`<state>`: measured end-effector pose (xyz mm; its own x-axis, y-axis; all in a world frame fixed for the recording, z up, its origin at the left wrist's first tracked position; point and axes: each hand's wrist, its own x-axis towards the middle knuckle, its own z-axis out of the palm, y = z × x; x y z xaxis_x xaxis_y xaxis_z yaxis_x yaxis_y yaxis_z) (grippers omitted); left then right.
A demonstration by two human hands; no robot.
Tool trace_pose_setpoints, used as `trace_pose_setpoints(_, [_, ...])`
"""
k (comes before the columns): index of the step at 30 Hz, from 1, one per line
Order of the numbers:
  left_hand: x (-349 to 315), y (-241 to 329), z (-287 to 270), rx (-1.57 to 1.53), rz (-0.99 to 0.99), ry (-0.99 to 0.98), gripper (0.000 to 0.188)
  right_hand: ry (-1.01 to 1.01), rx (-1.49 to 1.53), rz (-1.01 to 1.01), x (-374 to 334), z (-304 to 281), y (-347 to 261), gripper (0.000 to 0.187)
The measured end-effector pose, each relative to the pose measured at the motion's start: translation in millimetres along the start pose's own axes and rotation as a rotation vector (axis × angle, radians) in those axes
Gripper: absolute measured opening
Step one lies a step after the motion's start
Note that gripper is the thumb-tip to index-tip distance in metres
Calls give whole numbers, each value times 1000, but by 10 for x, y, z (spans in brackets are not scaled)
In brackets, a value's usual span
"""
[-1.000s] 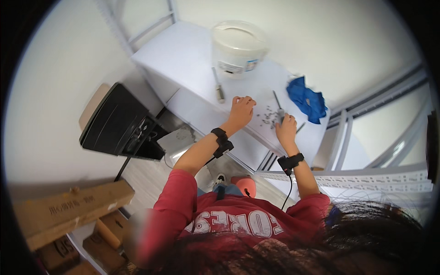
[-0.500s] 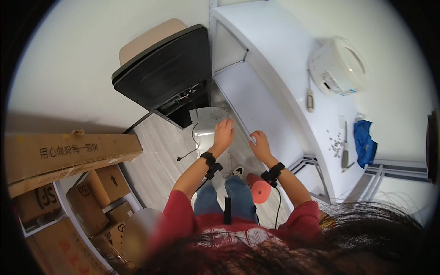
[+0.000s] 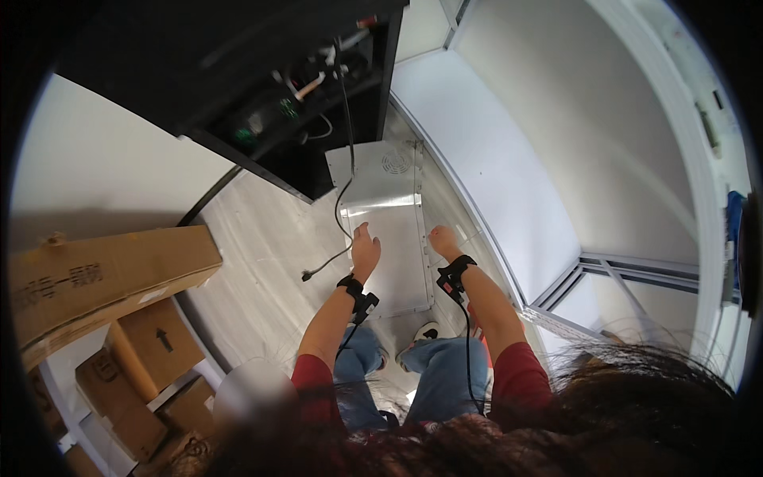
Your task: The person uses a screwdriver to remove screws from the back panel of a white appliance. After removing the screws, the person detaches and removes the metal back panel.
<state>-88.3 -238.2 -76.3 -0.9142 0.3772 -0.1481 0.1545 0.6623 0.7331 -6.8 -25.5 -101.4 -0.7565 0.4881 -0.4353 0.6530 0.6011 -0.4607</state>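
Note:
A flat light-grey metal panel point(image 3: 389, 274) lies on the floor in front of my feet, with a round vent pattern near its far end. My left hand point(image 3: 366, 250) is over the panel's left edge, fingers stretched out and holding nothing. By the right edge is my right hand point(image 3: 444, 241), its fingers bent inward and their tips hidden. Whether either hand touches the panel I cannot tell. Beyond the panel stands a black cabinet point(image 3: 318, 171) with an open side showing wires and boards. A black power cord point(image 3: 347, 191) hangs from it, passing over the panel to the floor.
A long cardboard box point(image 3: 119, 278) and several smaller cartons point(image 3: 155, 346) sit on a shelf to the left. At right is a white metal-framed table point(image 3: 683, 191) with a lower shelf point(image 3: 485, 151). A strapped device with a cable is on each wrist.
I have bent down and forward, so the cabinet and panel look larger and closer. Both hands have moved lower toward the panel and farther apart. The right fingers look more curled.

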Motion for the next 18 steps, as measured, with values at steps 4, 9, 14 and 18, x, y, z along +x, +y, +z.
trace_pose_setpoints(4, [387, -581, 687, -35, -77, -7, 52, 70, 36, 57, 567, 647, 561, 33])
trace_pose_setpoints(9, [913, -1348, 1303, 209, -329, -32, 65, 96, 127, 89, 1295, 1225, 1009, 48])
trace_pose_setpoints(14, [1168, -1832, 1624, 225, -702, 83, 70, -61, 295, 98, 1581, 1547, 1022, 53])
trace_pose_setpoints(18, [1023, -1872, 1817, 163, -651, -80, 73, 129, 213, 196, 1618, 1760, 1283, 57])
